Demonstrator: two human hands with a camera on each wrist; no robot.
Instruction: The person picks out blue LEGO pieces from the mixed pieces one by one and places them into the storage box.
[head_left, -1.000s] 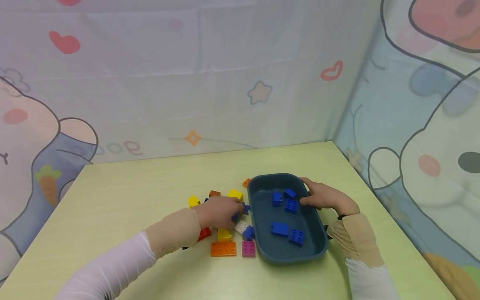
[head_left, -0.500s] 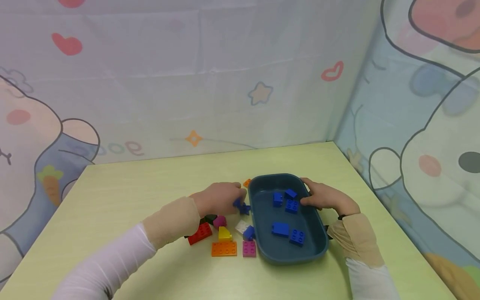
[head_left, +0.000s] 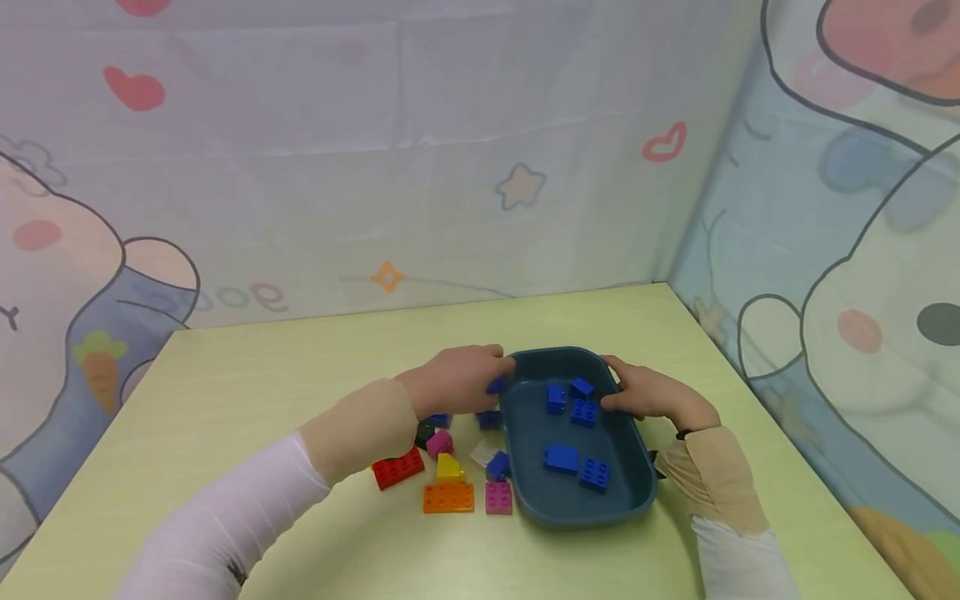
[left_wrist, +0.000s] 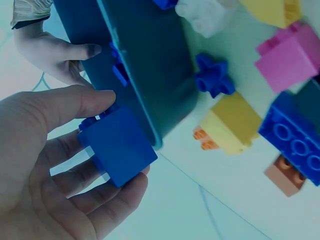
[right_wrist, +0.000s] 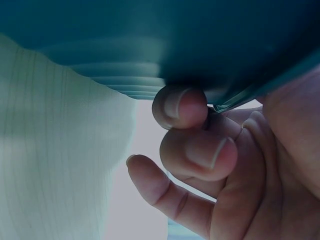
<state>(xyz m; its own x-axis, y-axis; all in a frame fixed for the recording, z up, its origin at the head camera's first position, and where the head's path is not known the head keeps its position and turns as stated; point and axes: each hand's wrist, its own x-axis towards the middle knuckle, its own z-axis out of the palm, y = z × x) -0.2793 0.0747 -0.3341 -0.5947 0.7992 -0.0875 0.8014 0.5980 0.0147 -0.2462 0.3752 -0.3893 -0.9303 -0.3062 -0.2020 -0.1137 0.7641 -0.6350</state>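
My left hand (head_left: pixel 459 379) pinches a blue toy building brick (left_wrist: pixel 120 145) between thumb and fingers, right at the left rim of a dark teal plastic bin (head_left: pixel 557 510). With the thumb over the right rim and fingertips (right_wrist: pixel 200 155) against the outer wall, my right hand (head_left: pixel 652 393) grips the bin. Several blue bricks lie inside, among them a two-by-two brick (head_left: pixel 583 412) near the right thumb. Beneath the left hand, a blue star-shaped piece (left_wrist: pixel 214 75) sits beside a yellow brick (left_wrist: pixel 232 122), just outside the bin.
Left of the bin lie a red brick (head_left: pixel 398 468), an orange brick (head_left: pixel 448 498), a yellow piece (head_left: pixel 450 469), a pink brick (head_left: pixel 498 498), a white brick (head_left: pixel 483 454) and a blue brick (head_left: pixel 498 467). A printed cloth (head_left: pixel 450 208) hangs behind the table (head_left: pixel 300 367).
My left hand has risen out of the loose pieces and moved right and back to the bin's left rim, carrying the blue brick. My right hand and the bin have stayed put.
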